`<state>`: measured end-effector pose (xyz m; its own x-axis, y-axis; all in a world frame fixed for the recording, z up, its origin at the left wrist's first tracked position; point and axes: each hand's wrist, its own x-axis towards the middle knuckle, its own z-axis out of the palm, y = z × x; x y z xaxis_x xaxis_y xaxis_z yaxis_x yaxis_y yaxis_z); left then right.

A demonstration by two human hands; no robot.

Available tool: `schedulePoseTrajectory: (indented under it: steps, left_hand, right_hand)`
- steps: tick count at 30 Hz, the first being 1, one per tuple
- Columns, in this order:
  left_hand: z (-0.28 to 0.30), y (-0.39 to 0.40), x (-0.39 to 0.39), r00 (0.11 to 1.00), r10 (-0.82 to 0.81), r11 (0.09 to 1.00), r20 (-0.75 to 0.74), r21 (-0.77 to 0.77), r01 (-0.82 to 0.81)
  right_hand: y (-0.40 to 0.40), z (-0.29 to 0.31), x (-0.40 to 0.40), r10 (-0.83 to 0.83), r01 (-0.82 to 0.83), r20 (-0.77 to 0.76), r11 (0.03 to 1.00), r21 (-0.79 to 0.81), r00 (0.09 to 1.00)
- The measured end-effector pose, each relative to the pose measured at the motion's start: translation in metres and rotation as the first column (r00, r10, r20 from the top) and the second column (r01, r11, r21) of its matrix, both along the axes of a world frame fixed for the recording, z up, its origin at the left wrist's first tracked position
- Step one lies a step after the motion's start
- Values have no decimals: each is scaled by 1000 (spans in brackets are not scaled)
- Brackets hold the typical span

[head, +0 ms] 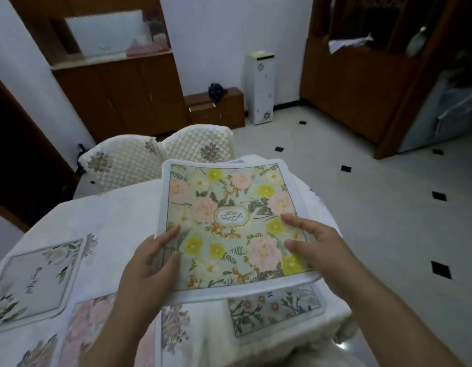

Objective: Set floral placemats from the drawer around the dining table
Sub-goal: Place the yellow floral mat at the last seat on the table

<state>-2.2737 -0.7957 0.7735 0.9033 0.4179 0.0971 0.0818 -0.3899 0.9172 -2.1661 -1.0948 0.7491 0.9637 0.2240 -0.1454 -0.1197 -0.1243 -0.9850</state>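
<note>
A floral placemat [229,207] with yellow and pink flowers and a white border is held above the far right part of the white-clothed dining table [118,215]. My left hand [152,260] grips its near left edge, thumb on top. My right hand [314,247] holds its near right corner, fingers spread over the print. Under the raised mat lies a green leafy placemat [280,311]. A pale placemat with white flowers [36,279] lies at the left, and a pink floral placemat [84,329] lies near the front.
Two chairs with quilted cream covers [160,157] stand at the table's far side. Beyond them are a wooden cabinet [118,96], a low wooden box [216,107] and a tall white bin [261,88]. Tiled floor [362,207] opens to the right.
</note>
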Motion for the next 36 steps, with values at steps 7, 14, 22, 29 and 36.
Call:
schedulePoseTrajectory:
  steps: [7,14,22,29,36]
  left_hand:
    - [7,-49,6,996,-84,994,-16,68,85]
    - [18,-64,14,986,-166,985,9,57,165]
    - [17,-64,21,967,-247,969,58,21,246]
    - [14,-73,22,963,-267,964,43,-6,267]
    - [14,-102,25,978,-207,978,21,-8,207]
  right_hand:
    - [-54,24,-12,-85,86,35,996,-33,996]
    - [-77,42,-35,-148,164,119,977,-135,982]
    - [-80,57,-57,-232,252,139,955,-154,963]
    - [-86,52,-64,-265,280,122,950,-137,957]
    - [-110,48,-40,-222,229,73,966,-120,972]
